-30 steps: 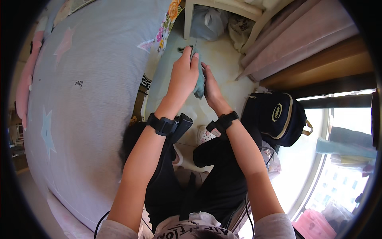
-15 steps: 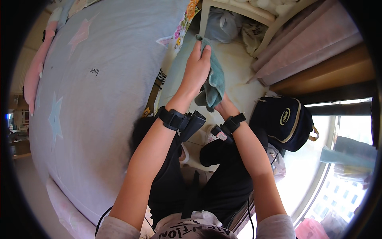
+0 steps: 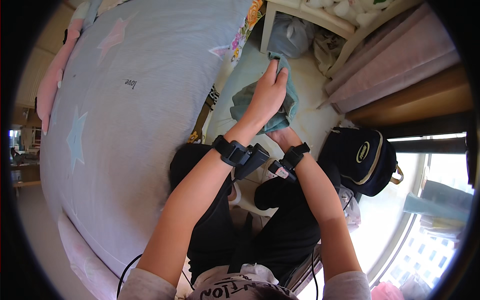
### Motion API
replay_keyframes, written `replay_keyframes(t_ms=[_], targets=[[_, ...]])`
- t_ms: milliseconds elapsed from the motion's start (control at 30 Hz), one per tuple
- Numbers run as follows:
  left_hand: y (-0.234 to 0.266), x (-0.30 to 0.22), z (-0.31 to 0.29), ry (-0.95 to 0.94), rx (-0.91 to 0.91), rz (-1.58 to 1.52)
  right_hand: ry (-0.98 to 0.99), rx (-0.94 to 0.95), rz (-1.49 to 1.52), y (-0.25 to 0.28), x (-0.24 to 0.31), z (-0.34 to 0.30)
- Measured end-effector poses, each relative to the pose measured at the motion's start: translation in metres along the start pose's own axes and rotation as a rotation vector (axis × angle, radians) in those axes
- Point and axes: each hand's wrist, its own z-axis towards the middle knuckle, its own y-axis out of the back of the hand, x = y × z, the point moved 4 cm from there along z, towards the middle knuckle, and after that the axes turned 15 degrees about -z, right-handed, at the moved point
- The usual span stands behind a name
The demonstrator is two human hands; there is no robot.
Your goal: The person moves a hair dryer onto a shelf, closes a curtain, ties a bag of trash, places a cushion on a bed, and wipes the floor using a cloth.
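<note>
A dull green cloth (image 3: 289,102), soft like a small towel, hangs in folds between my hands above the floor beside the bed. My left hand (image 3: 270,95) grips its far end, thumb and fingers closed around the bunched fabric. One flap of the cloth spreads out to the left from under this hand. At the near edge of the cloth my right hand (image 3: 283,136) holds it from below; the fabric hides most of those fingers. Each wrist wears a black strap with a small device.
The bed (image 3: 140,125) with a grey star-patterned cover takes up the left. A dark backpack (image 3: 357,157) stands at the right by the window. Plastic bags (image 3: 290,37) sit under a pale furniture frame (image 3: 320,17) at the far end. Pink curtains (image 3: 395,65) hang at the far right.
The cloth has opened out, with a flap now showing left of my left hand. Both hands still hold it. The view has shifted slightly, so the bed and bags appear further right.
</note>
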Motion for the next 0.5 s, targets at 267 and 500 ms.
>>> replay_keyframes(t_ms=[267,500], targets=[[0.024,-0.021,-0.002,-0.204,-0.266,0.303,0.023,0.007,0.26,0.001,0.036,0.001],[0.037,-0.005,0.001,-0.175,-0.137,0.224,0.065,-0.102,0.199,0.009,0.06,-0.004]])
